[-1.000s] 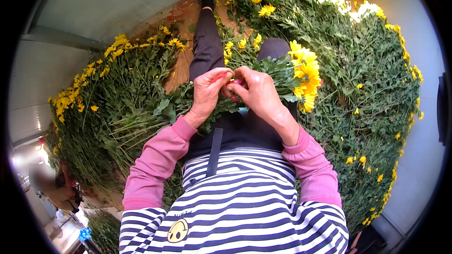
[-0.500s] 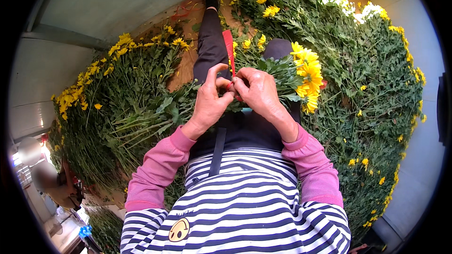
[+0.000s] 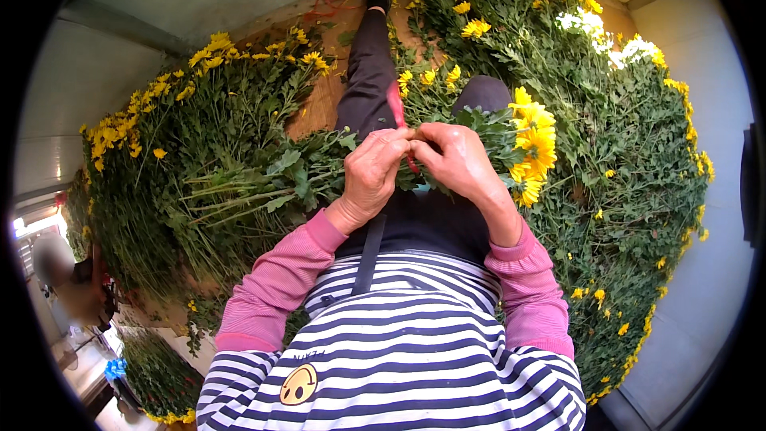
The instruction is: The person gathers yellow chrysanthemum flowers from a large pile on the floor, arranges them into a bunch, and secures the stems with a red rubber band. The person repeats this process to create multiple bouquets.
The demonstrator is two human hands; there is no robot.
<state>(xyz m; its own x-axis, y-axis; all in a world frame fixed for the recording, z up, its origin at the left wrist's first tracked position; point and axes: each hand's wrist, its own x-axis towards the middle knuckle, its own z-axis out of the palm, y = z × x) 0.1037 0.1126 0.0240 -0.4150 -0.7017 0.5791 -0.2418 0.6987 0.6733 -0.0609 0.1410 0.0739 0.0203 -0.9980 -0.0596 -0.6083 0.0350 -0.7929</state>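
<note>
Across my lap lies a bunch of yellow chrysanthemums (image 3: 533,144), blooms to the right and bare green stem ends to the left. A red ribbon (image 3: 396,104) passes over the middle of the bunch, its free end trailing up over my dark trouser leg. My left hand (image 3: 373,174) is closed in a pinch on the ribbon above the stems. Fingertips meeting the left ones, my right hand (image 3: 459,161) also pinches the ribbon. The fingers cover the spot where the strands cross, so any knot is hidden.
Heaps of cut yellow chrysanthemums lie to the left (image 3: 199,128) and right (image 3: 622,175), with some white blooms (image 3: 586,28) at the far right. Brown board (image 3: 313,112) shows between them. Pale walls (image 3: 718,72) rise around. A blurred person (image 3: 80,287) is at the far left.
My left fingers, earlier spread in an open curl around the red strand, have closed into a pinch against the right fingertips. The view has shifted slightly.
</note>
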